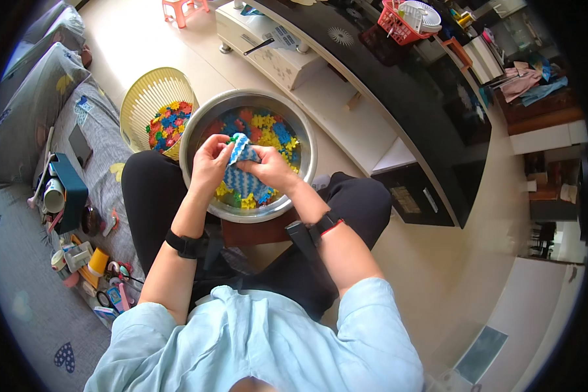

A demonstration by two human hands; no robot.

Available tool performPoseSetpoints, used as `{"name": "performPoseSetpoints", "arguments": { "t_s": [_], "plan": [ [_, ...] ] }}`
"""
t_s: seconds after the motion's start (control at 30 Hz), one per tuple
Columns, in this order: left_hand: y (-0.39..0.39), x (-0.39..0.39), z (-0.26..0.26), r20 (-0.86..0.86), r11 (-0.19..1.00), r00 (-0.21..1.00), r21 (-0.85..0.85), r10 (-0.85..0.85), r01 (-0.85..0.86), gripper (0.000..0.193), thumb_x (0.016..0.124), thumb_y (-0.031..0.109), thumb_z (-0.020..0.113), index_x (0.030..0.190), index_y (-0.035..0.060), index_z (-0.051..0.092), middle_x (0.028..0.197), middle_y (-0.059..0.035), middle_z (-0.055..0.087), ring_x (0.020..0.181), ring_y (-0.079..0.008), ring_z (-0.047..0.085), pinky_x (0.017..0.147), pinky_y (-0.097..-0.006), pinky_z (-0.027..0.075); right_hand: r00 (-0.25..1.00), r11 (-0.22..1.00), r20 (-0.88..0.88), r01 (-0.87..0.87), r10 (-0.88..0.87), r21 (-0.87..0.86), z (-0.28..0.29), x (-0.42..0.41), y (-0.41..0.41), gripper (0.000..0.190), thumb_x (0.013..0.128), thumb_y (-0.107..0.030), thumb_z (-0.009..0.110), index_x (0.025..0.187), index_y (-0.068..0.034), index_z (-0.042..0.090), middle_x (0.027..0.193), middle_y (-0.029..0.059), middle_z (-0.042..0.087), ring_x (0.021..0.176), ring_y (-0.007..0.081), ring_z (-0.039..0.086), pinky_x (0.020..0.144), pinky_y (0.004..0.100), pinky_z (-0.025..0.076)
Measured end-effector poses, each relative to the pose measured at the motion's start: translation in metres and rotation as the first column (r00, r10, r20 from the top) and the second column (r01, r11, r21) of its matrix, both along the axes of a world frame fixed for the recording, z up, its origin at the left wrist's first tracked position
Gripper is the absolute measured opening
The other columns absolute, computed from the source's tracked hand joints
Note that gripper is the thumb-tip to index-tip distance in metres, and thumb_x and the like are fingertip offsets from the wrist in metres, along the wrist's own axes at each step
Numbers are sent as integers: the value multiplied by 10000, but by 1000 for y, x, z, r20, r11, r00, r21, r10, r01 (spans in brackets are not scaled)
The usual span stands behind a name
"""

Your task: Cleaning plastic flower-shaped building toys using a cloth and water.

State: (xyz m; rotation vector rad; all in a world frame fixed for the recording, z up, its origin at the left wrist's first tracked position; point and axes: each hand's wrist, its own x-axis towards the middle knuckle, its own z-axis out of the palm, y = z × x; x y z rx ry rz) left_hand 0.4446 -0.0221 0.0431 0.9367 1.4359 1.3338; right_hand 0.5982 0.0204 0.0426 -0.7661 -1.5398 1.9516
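Observation:
Above a round metal basin (309, 152), both hands meet at a blue-and-white striped cloth (245, 181). My left hand (210, 159) pinches a small green plastic piece (234, 139) at the cloth's upper edge. With thumb and fingers, my right hand (273, 169) grips the cloth, whose lower part hangs down over the basin. Many red, yellow, blue and green interlocking plastic pieces (285, 133) lie in the basin, seemingly in water. Beyond my left hand stands a cream slotted plastic basket (133, 112) holding more such pieces (170, 125).
A sofa (93, 112) with a grey cover runs along the left, bearing a teal box (71, 193), a yellow cup (98, 261) and small items. To the right is a low TV cabinet (343, 105) with a black top. A pink stool (181, 12) stands at the far end.

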Motion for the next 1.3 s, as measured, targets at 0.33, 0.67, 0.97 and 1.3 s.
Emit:
{"name": "performPoseSetpoints", "arguments": {
  "t_s": [0.33, 0.67, 0.97, 1.3],
  "plan": [
    [-16, 32, 28, -288, 971, 957, 236, 27, 44, 135, 740, -40, 607, 829, 34, 538, 757, 0, 530, 662, -62, 514, 542, -202, 418, 912, 863, -142, 302, -386, -404, -6, -1, 1, 390, 912, -412, 420, 920, -75, 618, 825, 22, 623, 724, 109, 588, 663, 250, 477],
    [-9, 35, 25, -710, 948, 679, 312, 186, 67, 227, 777, 113, 587, 1000, 87, 621, 1115, -131, 518, 1031, -291, 479, 896, -376, 377, 693, 697, -587, -169, -418, -697, 7, 1, -7, 349, 891, -336, 399, 1085, -110, 582, 1040, 42, 618, 951, 182, 583, 865, 317, 444],
    [-2, 57, 9, -388, 903, 903, 431, 183, 2, 291, 888, 195, 493, 1137, 67, 571, 1297, -151, 416, 1162, -299, 426, 977, -380, 316, 609, 606, -579, -194, -542, -771, 6, -3, -6, 343, 909, -340, 374, 1058, -103, 573, 1027, 49, 616, 958, 187, 580, 895, 344, 429],
    [11, 60, -18, 113, 940, 984, 298, 139, -167, 211, 900, 186, 504, 978, 21, 609, 1092, -83, 535, 1020, -188, 499, 905, -313, 373, 615, 600, -532, -116, -582, -791, 6, -3, -3, 305, 904, -322, 355, 961, -101, 557, 949, 41, 591, 917, 159, 541, 878, 347, 423]
  ]
}}
